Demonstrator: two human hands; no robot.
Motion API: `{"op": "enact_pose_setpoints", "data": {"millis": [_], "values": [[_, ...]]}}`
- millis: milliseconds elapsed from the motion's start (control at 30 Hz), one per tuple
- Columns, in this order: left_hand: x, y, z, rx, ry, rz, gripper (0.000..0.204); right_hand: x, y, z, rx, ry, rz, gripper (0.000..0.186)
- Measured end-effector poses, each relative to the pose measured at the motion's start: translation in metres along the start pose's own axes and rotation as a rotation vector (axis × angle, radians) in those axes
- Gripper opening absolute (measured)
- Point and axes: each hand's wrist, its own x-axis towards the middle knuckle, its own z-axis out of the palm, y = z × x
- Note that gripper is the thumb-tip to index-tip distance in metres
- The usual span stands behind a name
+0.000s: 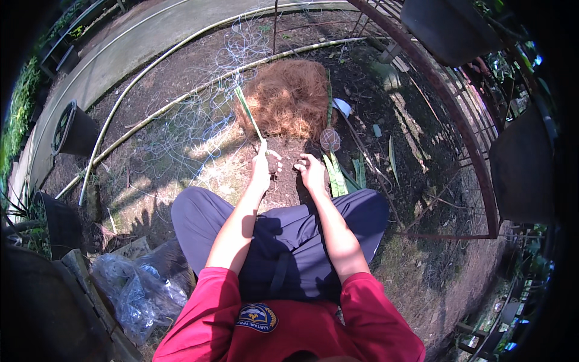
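A long green plant leaf with pale edges [248,111] stands up from my left hand [261,171]. The fingers are closed around its base, where a dark clump of soil [273,164] shows. My right hand [311,174] hovers just across from it, fingers bent and apart, with nothing visible in them. Loose dark soil [286,187] lies below and between both hands. Beyond them sits a large heap of brown coconut fibre [289,93]. Right of the heap is a string-wrapped ball [330,139] with a tall leaf rising from it.
Several cut leaves [335,175] lie beside my right knee. Tangled pale string [202,130] spreads over the ground at left, near a long bamboo pole [157,113]. Black pots [77,130], clear plastic bags [142,289] and a rusty metal frame [449,99] surround me.
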Motion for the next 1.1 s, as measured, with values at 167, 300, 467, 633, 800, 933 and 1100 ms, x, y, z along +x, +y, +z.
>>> {"op": "enact_pose_setpoints", "data": {"millis": [167, 300, 467, 633, 800, 933, 1100], "values": [[0.007, -0.012, 0.002, -0.044, -0.255, 0.092, 0.032, 0.005, -0.003, -0.011, 1.0, -0.175, 0.312, 0.032], [-0.002, -0.005, 0.013, 0.041, -0.244, 0.084, 0.021, -0.003, -0.024, -0.019, 1.263, -0.171, 0.315, 0.037], [-0.011, -0.013, 0.022, -0.085, -0.189, 0.044, 0.021, -0.018, -0.039, -0.01, 1.258, -0.099, 0.278, 0.036], [-0.003, -0.017, 0.007, -0.16, -0.221, -0.024, 0.039, -0.033, -0.069, -0.011, 0.978, -0.003, 0.11, 0.03], [-0.007, -0.015, 0.018, 0.228, -0.198, 0.156, 0.043, -0.033, -0.074, -0.011, 0.833, 0.066, 0.084, 0.026], [-0.011, -0.013, 0.019, 0.264, -0.145, 0.111, 0.047, -0.04, -0.076, -0.008, 0.836, 0.012, 0.046, 0.027], [-0.001, -0.021, 0.011, 0.127, -0.227, 0.019, 0.045, -0.034, -0.065, 0.001, 0.684, 0.118, -0.139, 0.029]]}}
